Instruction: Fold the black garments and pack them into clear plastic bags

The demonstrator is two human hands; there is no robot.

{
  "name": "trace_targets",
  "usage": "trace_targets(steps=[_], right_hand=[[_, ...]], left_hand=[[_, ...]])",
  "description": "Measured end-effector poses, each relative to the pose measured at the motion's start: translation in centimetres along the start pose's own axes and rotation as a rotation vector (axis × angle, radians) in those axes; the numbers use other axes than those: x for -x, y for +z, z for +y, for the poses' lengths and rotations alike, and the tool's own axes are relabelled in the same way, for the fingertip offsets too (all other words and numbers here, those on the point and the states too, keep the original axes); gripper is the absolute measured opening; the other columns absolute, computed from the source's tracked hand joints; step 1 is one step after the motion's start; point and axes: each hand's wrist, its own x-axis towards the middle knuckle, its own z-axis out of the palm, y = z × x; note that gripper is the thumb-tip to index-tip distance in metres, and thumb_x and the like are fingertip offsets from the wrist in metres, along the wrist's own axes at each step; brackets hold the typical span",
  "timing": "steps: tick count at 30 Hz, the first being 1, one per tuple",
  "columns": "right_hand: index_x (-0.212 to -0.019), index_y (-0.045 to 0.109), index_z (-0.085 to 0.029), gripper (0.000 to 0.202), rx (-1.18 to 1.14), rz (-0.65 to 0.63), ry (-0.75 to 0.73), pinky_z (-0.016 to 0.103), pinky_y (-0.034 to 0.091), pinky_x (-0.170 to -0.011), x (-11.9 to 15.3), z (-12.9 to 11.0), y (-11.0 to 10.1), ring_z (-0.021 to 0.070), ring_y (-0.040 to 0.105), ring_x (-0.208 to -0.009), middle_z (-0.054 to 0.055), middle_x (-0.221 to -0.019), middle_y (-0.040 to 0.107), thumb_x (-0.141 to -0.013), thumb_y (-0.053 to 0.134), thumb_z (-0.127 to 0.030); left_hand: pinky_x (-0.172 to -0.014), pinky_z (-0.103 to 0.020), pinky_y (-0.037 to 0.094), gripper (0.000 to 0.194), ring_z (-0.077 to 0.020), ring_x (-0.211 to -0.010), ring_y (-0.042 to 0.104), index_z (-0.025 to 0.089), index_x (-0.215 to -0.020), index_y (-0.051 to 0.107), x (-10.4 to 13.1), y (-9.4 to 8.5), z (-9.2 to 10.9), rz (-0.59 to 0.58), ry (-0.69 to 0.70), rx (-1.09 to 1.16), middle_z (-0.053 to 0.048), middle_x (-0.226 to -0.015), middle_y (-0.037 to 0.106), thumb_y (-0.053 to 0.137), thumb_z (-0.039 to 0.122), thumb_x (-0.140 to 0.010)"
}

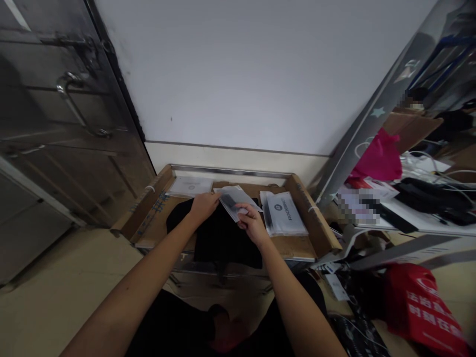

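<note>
A frosted plastic bag (229,197) with something dark showing through it is held over the middle of a cardboard tray. My left hand (204,206) pinches its left edge. The fingers of my right hand (253,224) are closed on its lower right part. Beneath both hands lies a black cloth (226,243), which hangs over the tray's front edge. Right of the bag is a stack of similar frosted bags (285,212) printed with dark lettering and a round logo. More flat pale bags (190,186) rest at the tray's back left.
The cardboard tray (311,218) has raised sides and stands against a white wall (253,74). To the left is a metal door (48,124) with a handle. A cluttered white table (427,213) and a red bag (420,307) are on the right.
</note>
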Motion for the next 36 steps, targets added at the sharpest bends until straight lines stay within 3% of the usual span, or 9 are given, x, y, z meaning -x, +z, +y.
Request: trace_targets(steps=[5,8,14,20,27,32,36], right_hand=[[-0.101,0.067,-0.022,0.037,-0.094,0.016,0.037,0.022,0.018,-0.045,0.1,-0.3,-0.1,0.0049,0.027,-0.04,-0.011,-0.047,0.04,-0.064,0.069,-0.022],[-0.099,0.067,-0.02,0.038,-0.133,0.1,0.056,0.022,0.017,-0.042,-0.5,0.0,-0.6,0.0056,0.026,-0.037,-0.01,-0.044,0.042,-0.06,0.063,-0.02],[-0.102,0.067,-0.019,0.045,-0.19,0.279,0.068,0.022,0.022,-0.04,-1.6,0.6,-1.4,0.0081,0.031,-0.034,-0.009,-0.042,0.046,-0.057,0.057,-0.02],[-0.1,0.067,-0.02,0.046,-0.177,0.262,0.075,0.022,0.023,-0.038,-1.5,0.7,-1.3,0.0088,0.033,-0.033,-0.009,-0.042,0.045,-0.056,0.056,-0.02],[-0.101,0.067,-0.019,0.047,-0.175,0.191,0.078,0.021,0.017,-0.039,-1.3,0.5,-1.2,0.0065,0.026,-0.034,-0.01,-0.042,0.042,-0.056,0.056,-0.018],[-0.1,0.068,-0.02,0.046,-0.149,0.182,0.066,0.021,0.017,-0.039,-1.2,0.6,-1.1,0.0063,0.023,-0.036,-0.012,-0.042,0.037,-0.056,0.054,-0.018],[-0.096,0.069,-0.019,0.043,-0.081,0.243,0.026,0.023,0.026,-0.04,-1.4,1.2,-0.9,0.0092,0.031,-0.038,-0.011,-0.043,0.038,-0.057,0.054,-0.02]], left_hand=[[-0.077,-0.037,0.047,0.029,-0.028,-0.089,0.07,0.021,-0.111,0.067,-0.5,-0.2,-1.7,-0.019,-0.117,-0.04,-0.012,-0.095,0.074,0.041,0.027,-0.1],[-0.083,-0.04,0.048,0.028,-0.0292,-0.095,0.067,0.02,-0.108,0.068,-0.3,-0.2,-1.6,0.029,-0.128,-0.04,-0.013,-0.094,0.071,0.042,0.023,-0.098],[-0.102,-0.046,0.046,0.025,-0.0292,-0.115,0.055,0.019,-0.11,0.069,1.5,0.0,1.2,0.234,0.15,0.14,-0.014,-0.117,0.062,0.054,0.019,-0.09],[-0.112,-0.05,0.041,0.033,-0.0278,-0.127,0.05,0.024,-0.117,0.069,2.1,0.9,2.3,0.195,0.296,0.208,-0.011,-0.135,0.057,0.052,0.013,-0.091],[-0.113,-0.055,0.038,0.058,-0.0345,-0.136,0.042,0.017,-0.139,0.054,0.4,1.4,2.7,0.122,0.237,0.172,-0.018,-0.148,0.048,0.066,0.019,-0.082],[-0.109,-0.053,0.041,0.039,-0.035,-0.128,0.048,0.015,-0.123,0.067,-0.5,2.5,3.6,0.124,0.144,0.138,-0.019,-0.137,0.055,0.065,0.02,-0.084],[-0.108,-0.048,0.045,0.029,-0.0294,-0.123,0.053,0.014,-0.115,0.071,-0.4,3.6,3.7,0.145,0.081,0.299,-0.017,-0.129,0.059,0.061,0.021,-0.088]])
